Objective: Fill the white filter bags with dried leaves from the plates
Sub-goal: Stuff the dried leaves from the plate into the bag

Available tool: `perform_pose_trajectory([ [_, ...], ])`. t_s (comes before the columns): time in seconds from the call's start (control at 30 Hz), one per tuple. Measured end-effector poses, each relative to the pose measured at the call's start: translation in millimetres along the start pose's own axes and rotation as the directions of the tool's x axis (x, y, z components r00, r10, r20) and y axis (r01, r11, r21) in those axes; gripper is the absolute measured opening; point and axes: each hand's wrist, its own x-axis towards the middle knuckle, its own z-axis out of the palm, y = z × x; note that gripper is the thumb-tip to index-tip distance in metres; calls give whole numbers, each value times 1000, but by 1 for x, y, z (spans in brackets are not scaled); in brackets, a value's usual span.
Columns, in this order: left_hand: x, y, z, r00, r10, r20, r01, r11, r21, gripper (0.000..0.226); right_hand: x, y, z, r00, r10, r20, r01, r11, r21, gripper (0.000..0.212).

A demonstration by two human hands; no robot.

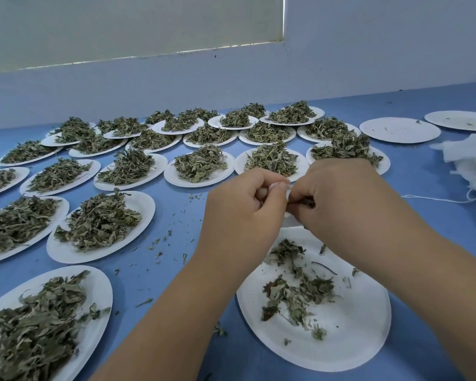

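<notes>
Most of the bag (288, 191) is hidden between the two hands. Only slivers of white show in the gap, so its shape and how full it is cannot be made out. The left hand (242, 207) has its fingers curled in and its thumb against the forefinger, pinching the bag's edge as far as can be seen. The right hand (341, 193) is curled too, knuckles up, its fingertips pinching a small dark tuft (308, 202) of dried leaf right at the bag. Both hands are held over the far rim of the near plate (355, 331) and cover it; a thin scatter of leaves (297, 292) lies on that plate. To the left and beyond, full plates (198, 185) stand in close rows, those at the lower left cut off by the frame. At the right edge a white pile (473, 163) of bags is also cut off, with a string (437, 199) trailing from it across the blue table (429, 229). Two nearly bare plates (399, 132) sit behind the pile. Crumbs (160, 240) dot the table left of the hands.
</notes>
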Motion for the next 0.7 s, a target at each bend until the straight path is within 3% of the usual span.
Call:
perform_pose_trajectory([
  [0.13, -2, 1, 0, 1000, 30, 1, -30, 999, 26, 20, 0, 2, -1, 999, -22, 32, 19, 995, 99, 20],
  [0.23, 1, 0, -2, 1000, -5, -23, 5, 1000, 17, 22, 0, 3, -7, 996, 74, 49, -87, 937, 340, 6],
  [0.43, 2, 0, -3, 998, -48, -41, 47, 999, -19, 28, -1, 7, -8, 989, 111, 102, -149, 807, 572, 24],
  [0.7, 1, 1, -3, 998, -48, -32, 47, 998, -42, 25, 0, 5, -2, 994, 85, -70, -40, 871, 490, 20],
])
